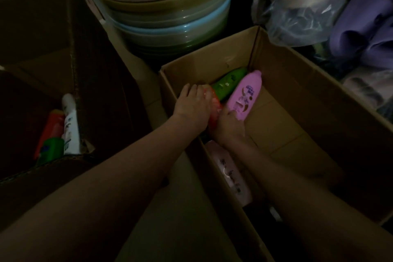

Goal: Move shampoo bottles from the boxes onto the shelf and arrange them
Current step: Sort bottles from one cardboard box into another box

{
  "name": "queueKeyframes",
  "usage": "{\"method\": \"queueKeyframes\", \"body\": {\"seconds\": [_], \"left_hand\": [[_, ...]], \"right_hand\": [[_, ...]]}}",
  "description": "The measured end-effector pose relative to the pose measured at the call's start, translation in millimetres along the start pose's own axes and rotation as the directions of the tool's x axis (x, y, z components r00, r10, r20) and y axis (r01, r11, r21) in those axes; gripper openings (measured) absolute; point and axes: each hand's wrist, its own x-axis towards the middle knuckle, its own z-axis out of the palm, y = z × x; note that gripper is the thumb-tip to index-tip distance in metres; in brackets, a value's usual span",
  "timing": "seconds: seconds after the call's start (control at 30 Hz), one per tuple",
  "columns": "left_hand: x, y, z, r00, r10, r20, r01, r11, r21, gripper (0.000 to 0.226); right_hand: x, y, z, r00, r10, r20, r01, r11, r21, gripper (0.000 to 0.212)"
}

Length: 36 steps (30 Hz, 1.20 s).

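Observation:
Both my hands reach into the right cardboard box (297, 95). My left hand (192, 105) lies over a red-orange bottle (214, 110), fingers curled round its top. My right hand (230, 122) grips the lower end of a pink bottle (244, 95) that lies tilted against the box's far corner. A green bottle (227, 84) lies between the two. A pale pink bottle (229, 172) lies nearer me along the box's left wall. The left cardboard box (95, 91) holds a white bottle (71, 125), a red bottle (51, 132) and a green bottle (52, 149).
A stack of plastic basins (165, 6) in green, blue and cream stands behind the boxes. At the upper right lie a clear plastic bag (297, 13) and purple goods (365, 27). The scene is dim. No shelf is in view.

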Motion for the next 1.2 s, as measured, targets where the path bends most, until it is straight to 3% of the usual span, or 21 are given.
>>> {"method": "queueKeyframes", "body": {"seconds": [0.1,0.2,0.3,0.37,0.43,0.53,0.63,0.7,0.83,1.0,1.1,1.2], "left_hand": [[8,6,-4,0.999,-0.030,-0.014,0.030,1.000,-0.001,0.079],[17,17,-10,0.991,0.050,-0.123,-0.026,0.982,0.185,0.083],[31,24,-16,0.981,0.167,-0.095,-0.134,0.949,0.284,0.077],[35,25,-18,0.993,0.109,-0.044,-0.098,0.975,0.200,0.071],[33,23,-15,0.998,0.049,-0.048,-0.043,0.993,0.113,0.068],[29,16,-13,0.994,0.019,-0.111,-0.010,0.997,0.076,0.070],[27,4,-14,0.994,-0.015,-0.109,0.019,0.999,0.039,0.078],[24,-5,-13,0.995,-0.052,-0.086,0.055,0.998,0.026,0.081],[19,-22,-13,0.988,-0.146,-0.056,0.146,0.989,0.008,0.082],[19,-19,-13,0.983,-0.182,-0.033,0.184,0.982,0.045,0.086],[17,-6,-19,0.988,-0.152,-0.023,0.153,0.988,0.026,0.089],[14,6,-38,0.989,-0.132,-0.065,0.131,0.991,-0.020,0.090]], "right_hand": [[-3,20,-15,0.975,-0.092,-0.205,0.074,0.993,-0.092,0.074],[4,35,-40,0.922,-0.261,-0.286,0.226,0.963,-0.147,0.071],[5,48,-64,0.835,-0.518,-0.186,0.465,0.845,-0.265,0.071],[6,60,-76,0.803,-0.586,-0.110,0.532,0.787,-0.311,0.071],[13,72,-78,0.872,-0.484,-0.070,0.443,0.843,-0.304,0.072],[33,75,-68,0.987,-0.071,-0.142,0.058,0.994,-0.090,0.072],[58,55,-43,0.984,0.149,-0.098,-0.130,0.975,0.181,0.075],[66,34,-22,0.969,0.231,-0.085,-0.204,0.947,0.247,0.079],[73,12,9,0.871,0.478,-0.114,-0.411,0.836,0.364,0.083],[61,53,-11,0.851,0.523,0.043,-0.510,0.806,0.302,0.103],[53,69,-32,0.932,0.310,0.188,-0.356,0.674,0.647,0.069],[37,53,-55,0.930,0.323,0.173,-0.332,0.544,0.770,0.057]]}}
